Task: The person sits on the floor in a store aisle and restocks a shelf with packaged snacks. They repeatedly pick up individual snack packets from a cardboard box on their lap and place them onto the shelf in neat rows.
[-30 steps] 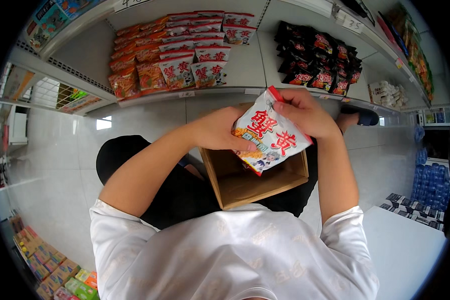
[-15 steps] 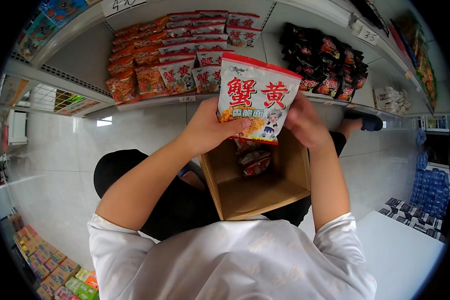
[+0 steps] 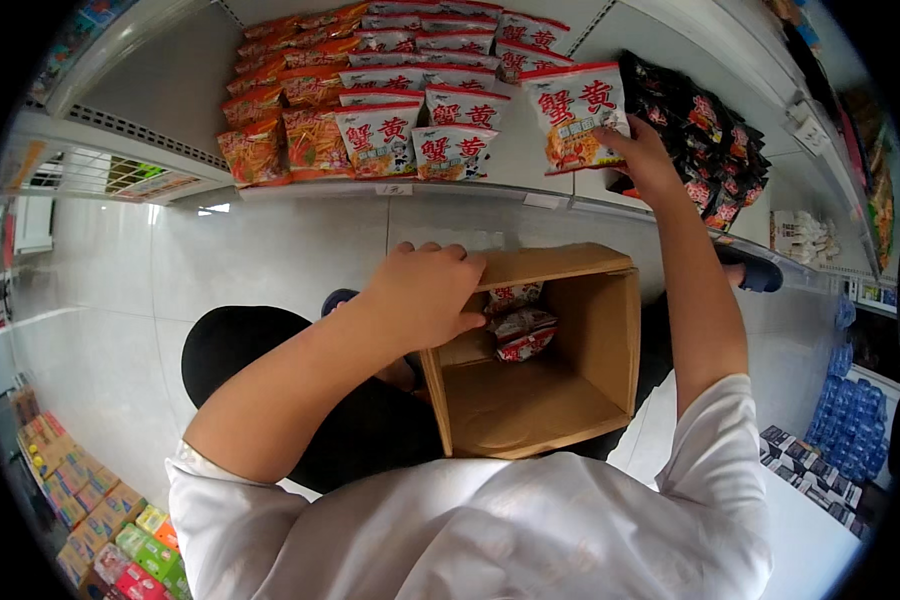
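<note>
My right hand [image 3: 646, 162] pinches a white snack bag [image 3: 570, 112] with a red top edge, held up at the shelf between the white rows and the black packets. My left hand [image 3: 425, 300] grips the upper left rim of an open cardboard box [image 3: 592, 335] between my legs, fingers over the edge. Inside the box, a few red-and-white bags [image 3: 525, 333] lie against the far left side. Matching white bags [image 3: 454, 152] stand in rows on the shelf ahead.
Orange snack bags [image 3: 315, 143] fill the shelf's left part; black packets [image 3: 705, 125] are piled at right. A shelf front edge [image 3: 300, 192] runs across. Stacked cartons [image 3: 95, 505] stand at lower left, blue water bottles [image 3: 850, 425] at far right.
My right hand has carried a white bag from above the box up and right to the shelf. My left hand has let go of the bag and moved down onto the box rim.
</note>
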`<state>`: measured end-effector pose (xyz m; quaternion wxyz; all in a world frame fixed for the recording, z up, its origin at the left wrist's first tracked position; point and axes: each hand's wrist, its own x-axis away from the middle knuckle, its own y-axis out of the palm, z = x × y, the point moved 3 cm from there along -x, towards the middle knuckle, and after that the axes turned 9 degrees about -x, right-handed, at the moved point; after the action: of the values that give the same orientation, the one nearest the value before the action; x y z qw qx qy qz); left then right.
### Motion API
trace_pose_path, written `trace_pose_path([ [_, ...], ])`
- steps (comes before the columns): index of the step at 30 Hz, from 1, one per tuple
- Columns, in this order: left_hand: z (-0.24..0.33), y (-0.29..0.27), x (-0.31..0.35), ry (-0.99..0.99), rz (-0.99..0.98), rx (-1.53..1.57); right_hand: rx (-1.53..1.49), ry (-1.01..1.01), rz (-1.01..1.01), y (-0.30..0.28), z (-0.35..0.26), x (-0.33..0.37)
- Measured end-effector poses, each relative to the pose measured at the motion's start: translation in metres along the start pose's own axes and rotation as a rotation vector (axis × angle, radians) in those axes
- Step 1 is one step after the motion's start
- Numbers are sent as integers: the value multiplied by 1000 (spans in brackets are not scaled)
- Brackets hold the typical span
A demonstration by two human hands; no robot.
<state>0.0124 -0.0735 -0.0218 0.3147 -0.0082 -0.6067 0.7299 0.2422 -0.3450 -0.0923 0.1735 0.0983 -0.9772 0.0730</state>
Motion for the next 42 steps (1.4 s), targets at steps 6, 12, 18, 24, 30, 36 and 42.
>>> trace_pose_path([
  [6,-10,16,-1,5,-73,-3,-439,123,70,10,86,-74],
  [12,-23,16,-1,-12,-40,99,-83,-71,53,37,114,-127],
  [18,-36,7,-5,-44,-60,158,183,-271,78,60,98,-175],
  [24,-45,4,-7,-57,-64,196,740,-251,315,70,86,-196],
  [30,-44,3,-3,-38,-34,181,629,-252,326,41,106,-204],
  [36,-38,7,-8,-8,-67,77,237,-135,209,31,73,-142],
  [42,-32,11,-10,17,24,55,-474,-93,-180,27,-36,8],
])
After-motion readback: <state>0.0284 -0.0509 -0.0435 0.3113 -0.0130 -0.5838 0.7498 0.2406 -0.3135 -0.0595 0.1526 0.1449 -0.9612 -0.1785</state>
